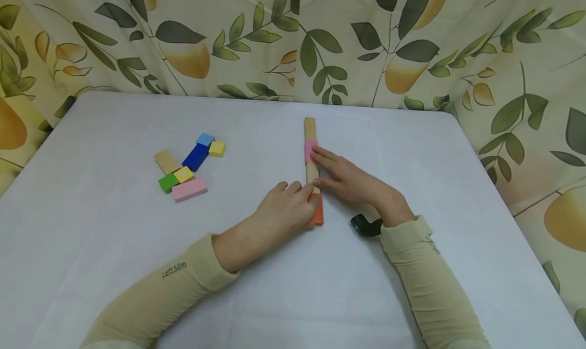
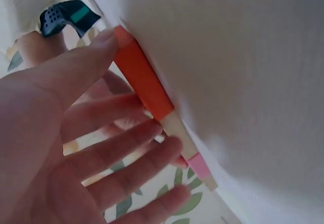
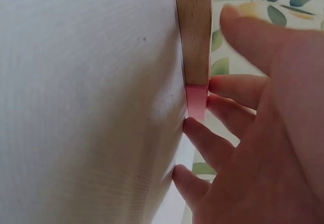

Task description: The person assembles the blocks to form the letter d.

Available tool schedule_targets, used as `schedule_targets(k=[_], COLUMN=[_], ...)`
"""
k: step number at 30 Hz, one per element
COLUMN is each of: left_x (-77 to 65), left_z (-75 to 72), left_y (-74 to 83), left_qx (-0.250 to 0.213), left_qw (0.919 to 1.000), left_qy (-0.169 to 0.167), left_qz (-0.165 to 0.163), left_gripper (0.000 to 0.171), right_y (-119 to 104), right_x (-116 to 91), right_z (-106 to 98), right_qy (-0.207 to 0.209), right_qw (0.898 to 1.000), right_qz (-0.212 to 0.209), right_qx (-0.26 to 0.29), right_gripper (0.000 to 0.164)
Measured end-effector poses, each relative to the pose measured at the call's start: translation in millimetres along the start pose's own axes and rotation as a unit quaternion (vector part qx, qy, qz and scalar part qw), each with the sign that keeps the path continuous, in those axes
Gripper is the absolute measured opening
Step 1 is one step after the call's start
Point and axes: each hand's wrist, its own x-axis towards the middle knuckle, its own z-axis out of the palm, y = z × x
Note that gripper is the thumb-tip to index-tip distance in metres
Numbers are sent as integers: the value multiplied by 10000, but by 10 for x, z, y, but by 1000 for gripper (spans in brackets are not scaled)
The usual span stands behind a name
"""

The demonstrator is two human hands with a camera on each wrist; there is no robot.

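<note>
A straight row of blocks runs away from me: an orange block [image 1: 318, 217] nearest, then a plain wooden block [image 1: 312, 172], a pink block [image 1: 309, 153] and another wooden block [image 1: 310, 127]. My left hand [image 1: 286, 206] holds the orange block, thumb at its near end and index finger against its side; the other fingers spread out in the left wrist view. Fairly straight fingers of my right hand [image 1: 354, 181] touch the right side of the pink block, while the right thumb lies close to the near wooden block. In the right wrist view, two other fingertips [image 3: 190, 125] meet the cloth.
To the left lies a loose group of blocks: wooden [image 1: 167, 162], green [image 1: 168, 182], yellow [image 1: 217, 149], dark blue [image 1: 196, 157], light blue [image 1: 205, 139] and pink [image 1: 189, 190]. A black wrist device [image 1: 364, 226] juts out beside the right cuff. A leaf-patterned curtain [image 1: 256, 49] hangs behind the white table [image 1: 256, 308].
</note>
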Motion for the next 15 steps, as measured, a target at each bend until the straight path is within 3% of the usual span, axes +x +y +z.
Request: schedule_targets(k=[9,15], left_x=[-70,-62], left_z=[-104,-211], left_y=[-68,-196], left_qx=[-3,-351], left_qw=[9994,9944], left_qy=[-353,-945], left_qz=[7,-306], left_gripper=[57,50], right_y=[7,4], right_x=[-11,-18], right_z=[2,6], right_qy=[-262,-295], right_qw=[9994,9992], right_qz=[183,242], right_qx=[129,150], right_gripper=[82,84])
